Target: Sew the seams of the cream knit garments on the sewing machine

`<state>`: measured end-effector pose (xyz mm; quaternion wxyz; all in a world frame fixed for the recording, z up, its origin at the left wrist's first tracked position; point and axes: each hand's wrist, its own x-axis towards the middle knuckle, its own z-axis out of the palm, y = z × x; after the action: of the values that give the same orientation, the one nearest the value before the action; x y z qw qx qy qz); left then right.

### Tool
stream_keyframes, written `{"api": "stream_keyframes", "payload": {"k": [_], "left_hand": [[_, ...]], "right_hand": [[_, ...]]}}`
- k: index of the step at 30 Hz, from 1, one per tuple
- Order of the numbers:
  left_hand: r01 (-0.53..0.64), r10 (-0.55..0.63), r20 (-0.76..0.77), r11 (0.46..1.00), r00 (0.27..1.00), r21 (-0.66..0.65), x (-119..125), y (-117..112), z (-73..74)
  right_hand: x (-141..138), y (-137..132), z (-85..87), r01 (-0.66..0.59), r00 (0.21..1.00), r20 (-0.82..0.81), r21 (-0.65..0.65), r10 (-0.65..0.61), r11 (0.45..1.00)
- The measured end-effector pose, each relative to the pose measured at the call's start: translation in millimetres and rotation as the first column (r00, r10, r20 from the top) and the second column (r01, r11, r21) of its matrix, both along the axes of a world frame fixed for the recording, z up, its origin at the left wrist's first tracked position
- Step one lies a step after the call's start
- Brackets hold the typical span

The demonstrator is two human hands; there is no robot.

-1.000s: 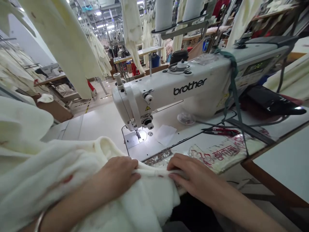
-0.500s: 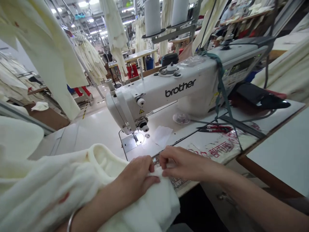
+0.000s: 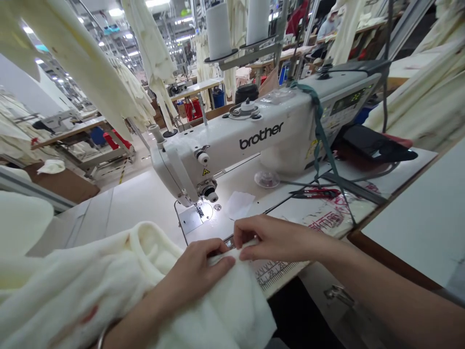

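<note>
A cream fleece garment [image 3: 109, 266] lies over the table's near left side and hangs down toward my lap. My left hand [image 3: 203, 266] pinches its edge, thumb on top, at the front of the table. Right beside it, my right hand [image 3: 257, 240] grips the same edge between thumb and curled fingers. Beyond both hands stands a white sewing machine [image 3: 232, 140], its needle area [image 3: 199, 211] lit and with no cloth under the foot. A small white cloth piece [image 3: 240, 204] lies flat to the right of the needle plate.
Red-handled snips [image 3: 316, 193] and a clear bobbin-like disc [image 3: 267, 179] lie on the table. A green strip [image 3: 319, 126] hangs over the machine. A black padded object [image 3: 374, 143] sits at right. Thread cones [image 3: 218, 34] stand behind; cream garments [image 3: 148, 53] hang at left.
The view has shifted, so the machine sits slightly further left. Both hands keep hold of the garment edge; my right hand has moved slightly, and the cloth below hangs a little differently.
</note>
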<state>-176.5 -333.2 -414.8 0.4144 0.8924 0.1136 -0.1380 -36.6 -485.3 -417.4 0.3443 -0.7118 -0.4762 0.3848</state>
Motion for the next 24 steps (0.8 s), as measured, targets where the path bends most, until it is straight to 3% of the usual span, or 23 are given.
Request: {"api": "stream_keyframes", "payload": {"k": [8,13,18,21,24], "left_hand": [[-0.036,0.036,0.0,0.999,0.999,0.008,-1,-2,0.1],[-0.191,0.191,0.003,0.982,0.982,-0.005,1,6,-6.7],[-0.333,0.332,0.017,0.939,0.943,0.088,18,29,-9.7],[-0.395,0.398,0.0,0.909,0.917,0.136,30,44,-11.9],[-0.433,0.435,0.026,0.886,0.9,0.169,36,54,-14.4]], "right_hand": [[1,-4,-7.3,0.005,0.989,-0.15,-0.068,-0.015,0.998],[3,15,-12.4,0.028,0.991,-0.13,-0.094,-0.04,0.995],[19,58,-10.5,0.018,1.0,-0.012,-0.124,-0.019,0.992],[25,81,-9.0,0.109,0.985,0.144,-0.124,-0.09,0.986],[27,91,-9.9,0.158,0.958,0.251,-0.043,-0.142,0.987]]}}
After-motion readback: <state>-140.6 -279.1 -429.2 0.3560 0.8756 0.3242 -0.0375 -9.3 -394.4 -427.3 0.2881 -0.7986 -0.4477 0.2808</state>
